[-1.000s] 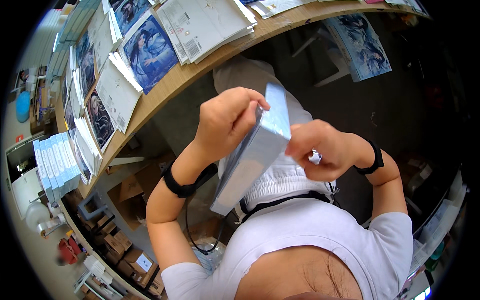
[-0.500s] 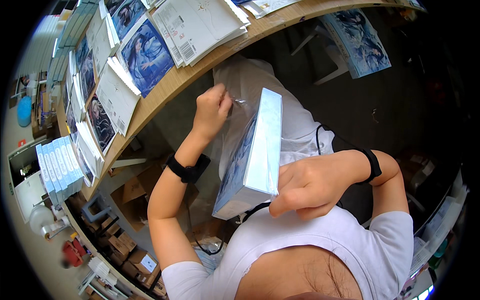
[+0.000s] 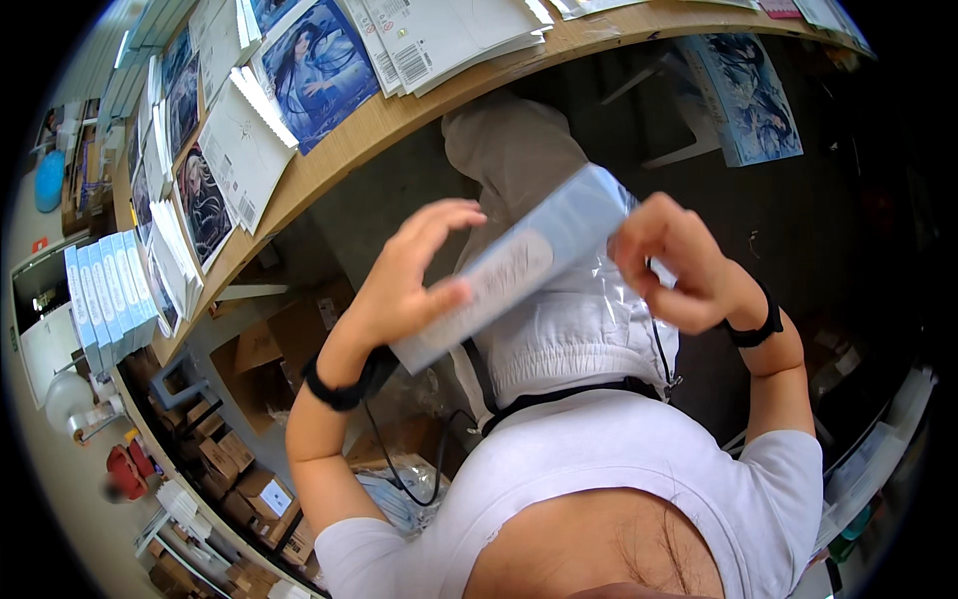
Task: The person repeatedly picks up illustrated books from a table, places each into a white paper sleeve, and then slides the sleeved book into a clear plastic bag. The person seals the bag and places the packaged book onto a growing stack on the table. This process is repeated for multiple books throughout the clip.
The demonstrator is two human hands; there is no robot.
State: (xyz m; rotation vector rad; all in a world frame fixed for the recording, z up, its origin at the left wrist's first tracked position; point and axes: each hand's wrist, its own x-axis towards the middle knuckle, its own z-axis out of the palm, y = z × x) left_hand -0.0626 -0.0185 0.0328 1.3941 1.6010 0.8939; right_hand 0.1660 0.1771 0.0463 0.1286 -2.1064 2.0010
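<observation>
A slim light blue box [image 3: 519,262] with a pale oval label on its long side is held aslant above my lap, blurred by motion. Loose clear plastic film [image 3: 611,285] hangs around its right end. My right hand [image 3: 677,262] has its fingers curled at that end, gripping box and film together; the exact hold is partly hidden. At the lower left end is my left hand [image 3: 409,275], its fingers stretched apart and its thumb lying over the box's long side. Both wrists wear black bands.
The curved wooden table edge [image 3: 329,165] runs ahead of me, bearing stacks of illustrated white-backed sleeves [image 3: 244,150]. A row of light blue boxes [image 3: 108,295] stands at its left end. Another illustrated box [image 3: 748,100] is at the far right. Open cardboard cartons [image 3: 264,354] sit below left.
The box has turned from nearly upright to a slant, showing its labelled side. My right hand moved up to its far end; my left hand opened from a pinch and came down to its near end.
</observation>
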